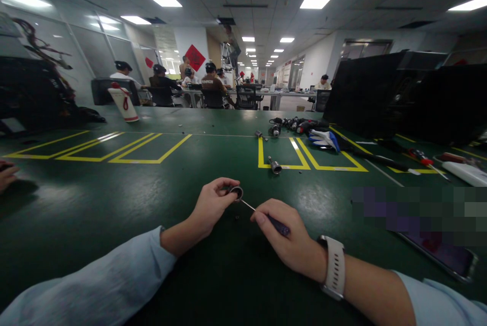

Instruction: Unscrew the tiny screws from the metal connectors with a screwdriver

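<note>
My left hand (211, 204) pinches a small round metal part (236, 192) just above the green table (95, 199). My right hand (281, 234), with a white watch on the wrist, grips a small screwdriver (266, 217) by its dark handle. The thin shaft points up and left, and its tip meets the metal part. Both hands are closed on what they hold. They sit close together near the table's front middle.
A metal socket (274, 165) and another small part (261, 135) lie beyond the hands by yellow floor-tape lines. Gloves (323, 139), tools and a red-handled screwdriver (420, 156) lie at the right. A phone (449, 257) lies near right. Another person's hand (5, 173) shows at far left. People sit at the back.
</note>
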`<state>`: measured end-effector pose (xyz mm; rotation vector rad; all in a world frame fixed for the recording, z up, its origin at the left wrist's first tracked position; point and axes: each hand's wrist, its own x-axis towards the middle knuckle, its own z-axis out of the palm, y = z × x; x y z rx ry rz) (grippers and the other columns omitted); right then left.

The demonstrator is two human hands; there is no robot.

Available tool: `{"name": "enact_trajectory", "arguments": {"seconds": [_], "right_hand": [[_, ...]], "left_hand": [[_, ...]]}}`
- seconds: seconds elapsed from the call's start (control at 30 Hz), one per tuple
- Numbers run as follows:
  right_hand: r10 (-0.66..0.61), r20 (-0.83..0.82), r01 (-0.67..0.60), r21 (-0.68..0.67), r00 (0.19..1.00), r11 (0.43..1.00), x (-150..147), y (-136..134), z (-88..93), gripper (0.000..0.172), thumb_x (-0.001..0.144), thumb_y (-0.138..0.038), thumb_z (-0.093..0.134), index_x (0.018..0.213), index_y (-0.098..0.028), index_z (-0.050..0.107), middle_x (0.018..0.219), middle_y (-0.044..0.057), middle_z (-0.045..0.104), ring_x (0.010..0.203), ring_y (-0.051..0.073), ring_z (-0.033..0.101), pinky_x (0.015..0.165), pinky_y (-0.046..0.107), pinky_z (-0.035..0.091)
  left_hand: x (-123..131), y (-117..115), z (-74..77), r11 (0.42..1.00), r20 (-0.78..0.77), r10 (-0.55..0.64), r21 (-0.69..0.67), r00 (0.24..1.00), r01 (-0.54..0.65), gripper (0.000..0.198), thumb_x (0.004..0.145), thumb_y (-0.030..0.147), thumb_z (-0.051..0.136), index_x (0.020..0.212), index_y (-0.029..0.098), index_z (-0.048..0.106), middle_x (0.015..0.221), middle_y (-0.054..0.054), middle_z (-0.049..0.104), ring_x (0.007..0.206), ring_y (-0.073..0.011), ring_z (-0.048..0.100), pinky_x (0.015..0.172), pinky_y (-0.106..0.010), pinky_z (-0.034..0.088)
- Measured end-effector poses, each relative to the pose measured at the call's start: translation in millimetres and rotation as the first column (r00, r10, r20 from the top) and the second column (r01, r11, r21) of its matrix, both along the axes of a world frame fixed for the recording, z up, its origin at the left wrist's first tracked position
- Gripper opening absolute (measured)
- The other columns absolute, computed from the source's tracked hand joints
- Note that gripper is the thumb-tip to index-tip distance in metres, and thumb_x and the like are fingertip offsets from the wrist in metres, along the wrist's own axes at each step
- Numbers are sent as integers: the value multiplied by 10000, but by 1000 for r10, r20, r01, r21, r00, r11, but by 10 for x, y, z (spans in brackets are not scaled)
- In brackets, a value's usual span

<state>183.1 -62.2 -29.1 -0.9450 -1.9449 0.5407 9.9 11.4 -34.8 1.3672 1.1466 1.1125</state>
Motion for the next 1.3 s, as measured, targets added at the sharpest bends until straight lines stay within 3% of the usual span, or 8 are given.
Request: {"name": "enact_trajectory", "arguments": {"seconds": [0.13,0.37,0.57,0.8,0.97,1.1,1.3], "right_hand": [[31,-41,-36,-109,999,993,19,21,-24,304,900,-273,412,693,-163,606,661,9,598,652,119,566,636,246,420],[33,-38,-41,-234,999,971,-17,83,-82,318,894,-308,421,683,-158,606,651,3,591,633,113,557,607,231,410],[26,-17,-29,-287,1000,957,11,61,30,338,885,-286,411,627,-151,582,600,-6,555,585,104,532,574,227,392],[-26,-126,-42,-510,992,859,75,77,90,357,863,-284,404,546,-164,518,464,-29,478,454,98,479,466,218,374],[15,-197,-88,-370,980,925,41,54,22,356,896,-316,395,632,-159,574,600,4,559,590,118,542,569,242,428],[-14,-176,-24,-210,984,977,30,43,8,277,903,-308,409,784,-167,617,749,21,603,710,133,559,658,262,437],[-23,-104,6,-161,994,987,-3,76,-20,208,895,-285,437,887,-173,612,806,24,599,753,137,551,696,268,434]], "left_hand": [[9,5,30,998,27,60,-24,998,-60,288,612,117,644,900,115,628,828,-49,678,772,-165,643,733,-286,511],[19,9,25,998,40,58,-36,998,-56,298,600,101,638,897,122,634,832,-48,681,775,-164,640,743,-290,512],[-7,27,2,999,46,25,-41,999,-23,307,615,96,630,920,129,632,879,-57,678,826,-179,639,794,-319,509],[1,10,34,999,50,5,-38,999,-3,322,614,89,635,934,126,634,911,-69,676,876,-198,631,823,-343,504],[1,8,46,999,61,21,-26,998,-20,297,612,94,632,907,128,638,928,-68,676,876,-192,629,788,-324,516],[-4,1,49,1000,39,10,-18,999,-9,295,631,96,609,922,133,639,911,-64,679,832,-179,632,771,-320,514],[34,-72,94,1000,47,-13,-25,999,14,278,627,108,599,902,121,642,856,-49,682,765,-161,635,748,-303,515]]}}
